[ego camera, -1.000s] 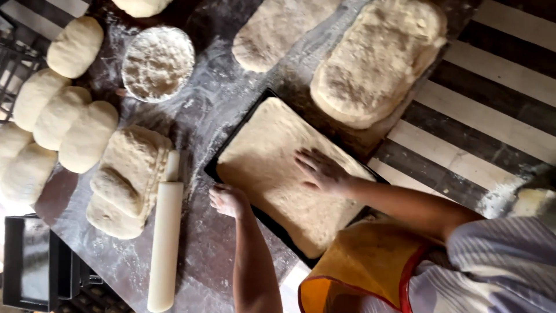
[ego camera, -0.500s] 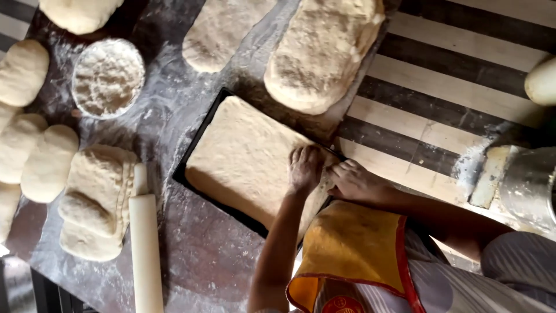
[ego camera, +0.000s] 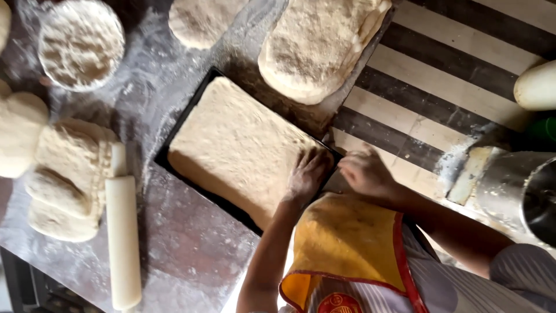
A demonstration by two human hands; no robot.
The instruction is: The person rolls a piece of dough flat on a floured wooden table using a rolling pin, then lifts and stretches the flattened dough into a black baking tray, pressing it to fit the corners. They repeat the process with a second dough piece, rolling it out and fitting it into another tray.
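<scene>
A flat rectangular slab of dough (ego camera: 237, 145) fills a black baking tray (ego camera: 174, 136) on a floured worktop. My left hand (ego camera: 308, 172) lies flat on the dough's near right corner, fingers pressed into it. Just off that corner, at the tray's right end, is my right hand (ego camera: 364, 171), fingers curled; whether it grips the rim is unclear. Below both hands hangs my yellow apron (ego camera: 341, 243) with red trim.
A white rolling pin (ego camera: 123, 237) lies left of the tray beside shaped dough pieces (ego camera: 63, 179). A bowl of flour (ego camera: 81, 43) sits at top left. Two more dough slabs (ego camera: 318, 46) (ego camera: 202, 20) lie beyond the tray. A metal container (ego camera: 521, 185) stands right on striped cloth (ego camera: 440, 75).
My left hand moved from the tray's near edge onto the dough's right corner. My right hand slid off the dough to the tray's right end. The view shifted rightward.
</scene>
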